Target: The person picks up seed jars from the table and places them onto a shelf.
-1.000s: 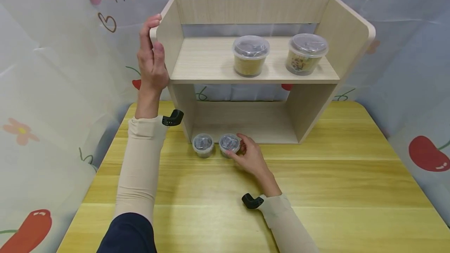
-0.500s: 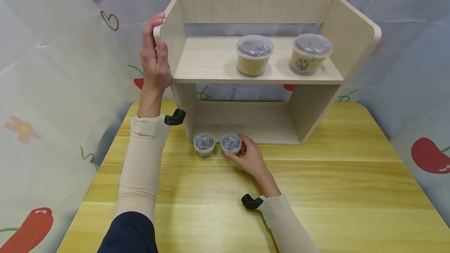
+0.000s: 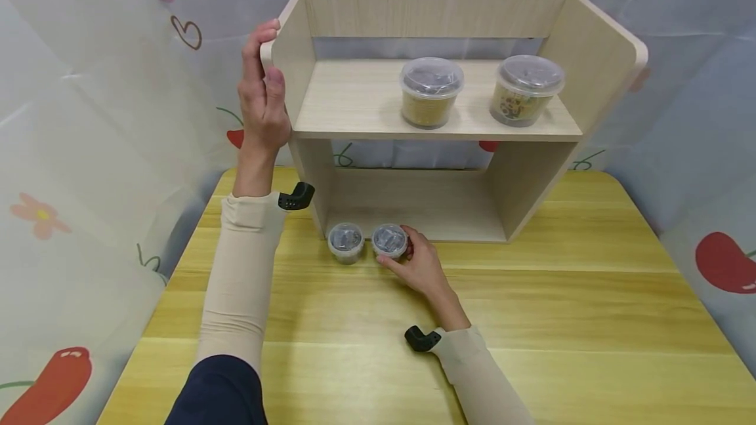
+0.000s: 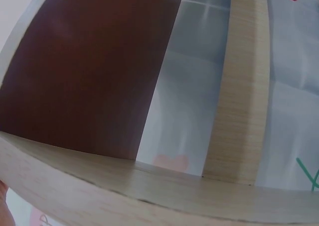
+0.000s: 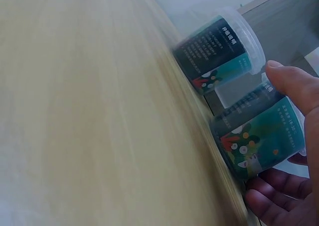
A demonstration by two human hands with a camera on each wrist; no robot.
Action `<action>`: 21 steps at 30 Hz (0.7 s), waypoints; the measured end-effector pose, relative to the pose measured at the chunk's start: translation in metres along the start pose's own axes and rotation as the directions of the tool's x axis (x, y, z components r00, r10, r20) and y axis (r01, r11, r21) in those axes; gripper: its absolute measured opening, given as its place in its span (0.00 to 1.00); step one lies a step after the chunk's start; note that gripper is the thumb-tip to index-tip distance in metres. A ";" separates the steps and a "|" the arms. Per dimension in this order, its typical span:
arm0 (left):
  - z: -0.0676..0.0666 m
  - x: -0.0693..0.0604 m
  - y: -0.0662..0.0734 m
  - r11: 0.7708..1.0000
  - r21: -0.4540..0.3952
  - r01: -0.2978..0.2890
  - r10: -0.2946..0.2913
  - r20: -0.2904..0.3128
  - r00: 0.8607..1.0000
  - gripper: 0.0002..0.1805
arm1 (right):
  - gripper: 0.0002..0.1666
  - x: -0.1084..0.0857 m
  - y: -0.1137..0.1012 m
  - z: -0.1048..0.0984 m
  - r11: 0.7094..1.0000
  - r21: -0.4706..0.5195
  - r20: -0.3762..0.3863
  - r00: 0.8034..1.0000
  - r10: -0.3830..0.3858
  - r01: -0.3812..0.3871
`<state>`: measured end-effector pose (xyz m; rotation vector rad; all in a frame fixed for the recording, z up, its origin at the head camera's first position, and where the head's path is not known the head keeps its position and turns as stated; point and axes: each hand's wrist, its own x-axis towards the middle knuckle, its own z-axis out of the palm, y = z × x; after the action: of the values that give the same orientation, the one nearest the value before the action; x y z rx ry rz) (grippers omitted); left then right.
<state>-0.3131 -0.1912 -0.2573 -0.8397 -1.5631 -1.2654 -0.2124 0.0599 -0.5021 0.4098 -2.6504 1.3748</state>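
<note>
My left hand holds the left side panel of a pale wooden two-tier shelf, its fingers along the outer side and its thumb near the front edge. My right hand pinches a small round lidded tub, thumb in front and fingers at the far right side. In the right wrist view this tub has a green printed label and stands on the table. A matching tub stands just left of it, at the shelf's front foot.
Two larger lidded tubs, one yellowish and one patterned, stand on the upper tier. The shelf stands on a wooden table against a printed curtain.
The head view has shifted slightly, so everything appears a little further right. Both hands keep their places on the shelf and the tub.
</note>
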 end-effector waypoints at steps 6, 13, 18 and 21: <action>0.000 0.000 -0.001 1.000 0.006 0.007 -0.007 -0.002 1.000 0.29 | 0.47 0.000 -0.001 0.002 1.000 0.005 0.001 1.000 -0.002 0.002; -0.001 -0.001 -0.003 1.000 0.008 0.012 -0.012 -0.001 1.000 0.30 | 0.48 0.001 -0.001 0.003 1.000 0.017 0.019 1.000 0.012 -0.013; -0.001 -0.001 -0.004 1.000 0.007 0.011 -0.011 -0.001 1.000 0.31 | 0.48 0.002 0.001 0.004 0.999 0.034 0.029 0.999 0.015 -0.016; -0.001 -0.001 -0.004 1.000 0.003 0.010 -0.010 -0.004 1.000 0.30 | 0.48 0.002 0.000 0.004 0.999 0.040 0.033 0.999 0.022 -0.023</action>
<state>-0.3158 -0.1928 -0.2593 -0.8278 -1.5673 -1.2711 -0.2148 0.0561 -0.5045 0.4121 -2.6651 1.4426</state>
